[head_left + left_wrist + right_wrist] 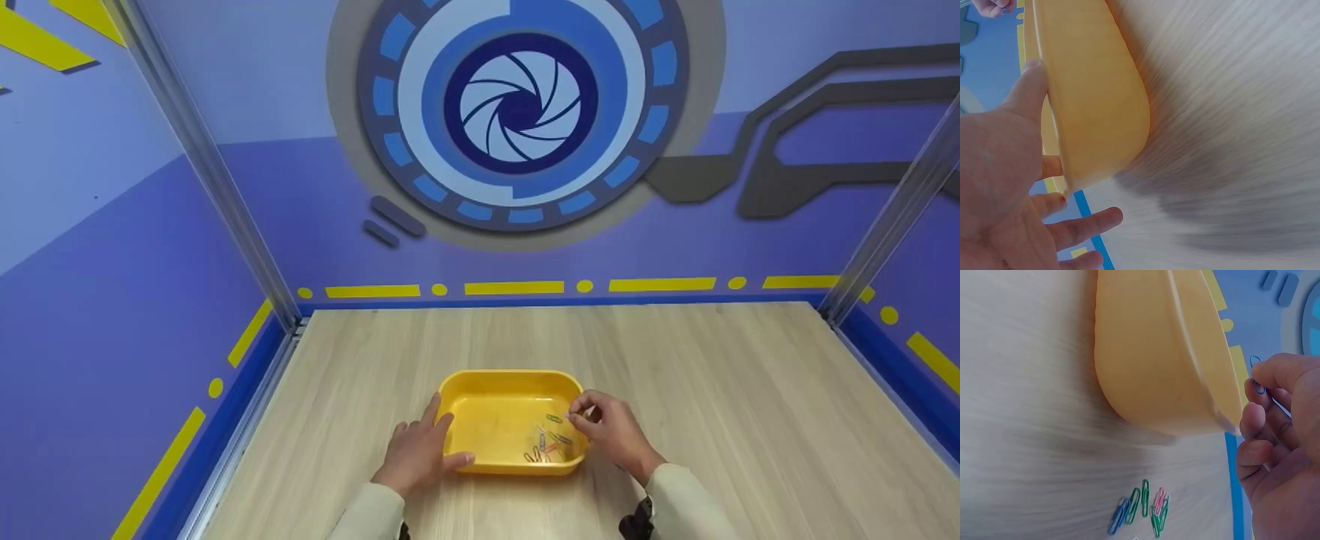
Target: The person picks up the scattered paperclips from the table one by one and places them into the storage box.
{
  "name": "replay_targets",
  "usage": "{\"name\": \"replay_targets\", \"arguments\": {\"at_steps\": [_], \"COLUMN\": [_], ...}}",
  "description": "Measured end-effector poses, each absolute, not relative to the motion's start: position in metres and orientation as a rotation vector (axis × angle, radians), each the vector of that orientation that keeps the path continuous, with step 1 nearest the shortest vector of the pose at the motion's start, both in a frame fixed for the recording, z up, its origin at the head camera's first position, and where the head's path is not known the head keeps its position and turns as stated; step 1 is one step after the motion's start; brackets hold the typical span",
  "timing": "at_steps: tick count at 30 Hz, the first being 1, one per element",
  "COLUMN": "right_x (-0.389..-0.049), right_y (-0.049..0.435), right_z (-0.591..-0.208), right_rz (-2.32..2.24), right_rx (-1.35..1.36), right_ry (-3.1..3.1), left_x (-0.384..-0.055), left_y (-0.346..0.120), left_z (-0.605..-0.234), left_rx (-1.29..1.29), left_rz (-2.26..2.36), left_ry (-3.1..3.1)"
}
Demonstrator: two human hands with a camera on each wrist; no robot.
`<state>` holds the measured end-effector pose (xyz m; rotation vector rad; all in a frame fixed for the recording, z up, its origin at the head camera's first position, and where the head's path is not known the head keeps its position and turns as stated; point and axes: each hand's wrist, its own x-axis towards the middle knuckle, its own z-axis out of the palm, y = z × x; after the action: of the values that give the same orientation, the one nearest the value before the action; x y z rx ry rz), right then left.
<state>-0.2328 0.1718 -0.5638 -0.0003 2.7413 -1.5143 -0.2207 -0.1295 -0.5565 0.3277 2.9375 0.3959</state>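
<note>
A yellow plastic tray (480, 469) sits on the table with several coloured paper clips (551, 448) gathered inside at its right end. My left hand (416, 451) rests on the tray's left end, thumb over the near rim and fingertips over the left rim. In the left wrist view its lower two fingers stretch out past the tray (1092, 95). Between thumb and forefinger, my right hand (611, 427) pinches a blue paper clip (1260, 388) at the tray's right rim. More paper clips (1144, 498), green, blue and pink, lie on the table near the tray's right end.
The wooden table (750, 405) runs back to a blue printed wall (300, 202). Metal posts (217, 180) stand at its two back corners, and side walls close it in left and right.
</note>
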Motion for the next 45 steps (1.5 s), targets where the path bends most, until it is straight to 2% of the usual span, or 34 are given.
{"name": "replay_targets", "arguments": {"at_steps": [18,35,45], "right_x": [-0.238,-0.235,-0.231], "right_y": [0.152,0.175,0.195], "right_z": [-0.557,-0.562,-0.567], "right_rz": [-1.447,-1.443,-1.458], "right_rx": [-0.174,0.088,0.123], "right_ry": [2.781,2.756,2.752], "left_x": [-0.221,-0.221,-0.220], "left_y": [-0.130,-0.128,-0.129], "left_z": [-0.557,-0.556,-0.556], "left_rx": [0.333,0.302,0.294], "left_rz": [0.392,0.371,0.408], "left_ry": [2.947,2.939,2.933]}}
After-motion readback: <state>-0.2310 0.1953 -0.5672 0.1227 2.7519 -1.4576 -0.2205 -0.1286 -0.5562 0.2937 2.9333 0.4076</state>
